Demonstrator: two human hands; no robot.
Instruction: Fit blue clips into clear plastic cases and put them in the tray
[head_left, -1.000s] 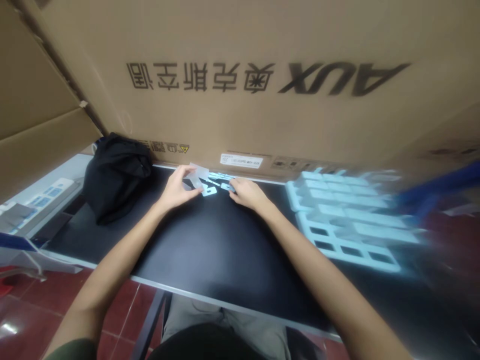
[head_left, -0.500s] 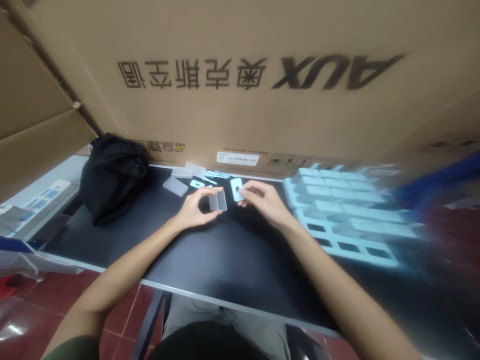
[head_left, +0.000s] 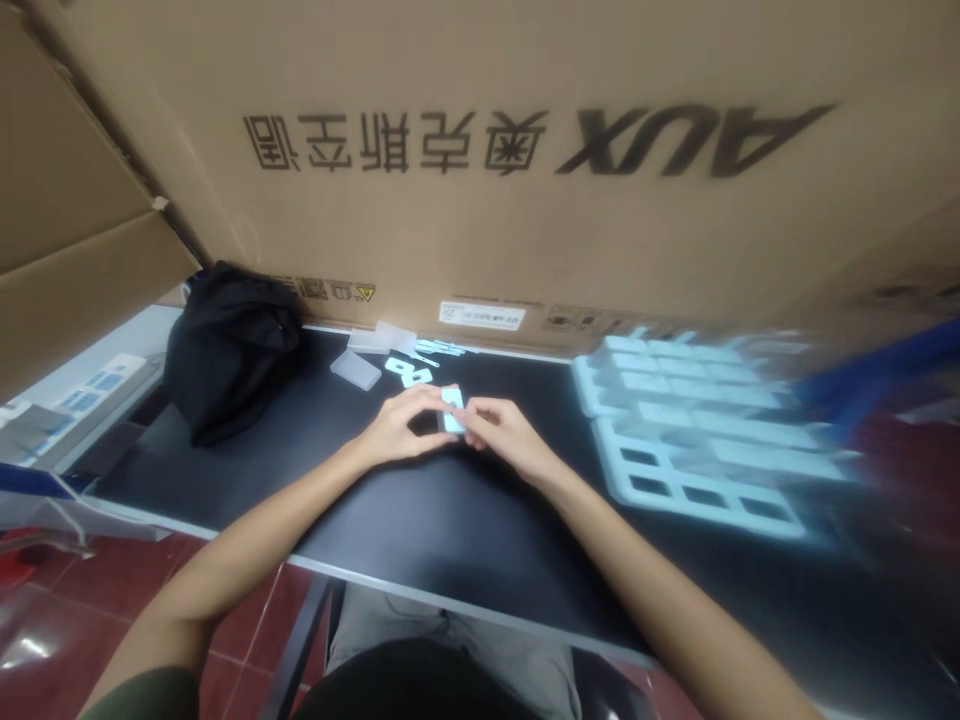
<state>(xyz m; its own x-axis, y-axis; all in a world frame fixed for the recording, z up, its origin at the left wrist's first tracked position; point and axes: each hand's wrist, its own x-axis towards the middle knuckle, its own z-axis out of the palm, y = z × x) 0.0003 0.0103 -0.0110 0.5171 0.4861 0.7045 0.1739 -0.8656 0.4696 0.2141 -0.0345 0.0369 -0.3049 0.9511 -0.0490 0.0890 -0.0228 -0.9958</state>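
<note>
A small clear plastic box (head_left: 443, 424) is pinched between the thumb and fingers of my left hand (head_left: 397, 428). Against its open face lies a light-blue plate (head_left: 453, 408) with a small hole, gripped by the fingertips of my right hand (head_left: 504, 432). The plate covers most of the box, so I cannot tell how deep it sits. Beyond my left hand, two more light-blue pieces (head_left: 417, 377) with cutouts lie on the black table (head_left: 450, 530). Several clear boxes (head_left: 355, 370) and thin light-blue sticks (head_left: 441, 347) are spread behind them.
On the right stand light-blue racks (head_left: 619, 478) with rectangular slots, several filled with upright pieces. A black cloth bag (head_left: 232, 350) slumps at the left beside a long white box (head_left: 105, 395). A large cardboard carton (head_left: 450, 235) walls off the table's back edge.
My right hand has moved left and down, bringing the light-blue plate onto the clear box. The box has turned slightly in my left hand, which stays almost in place.
</note>
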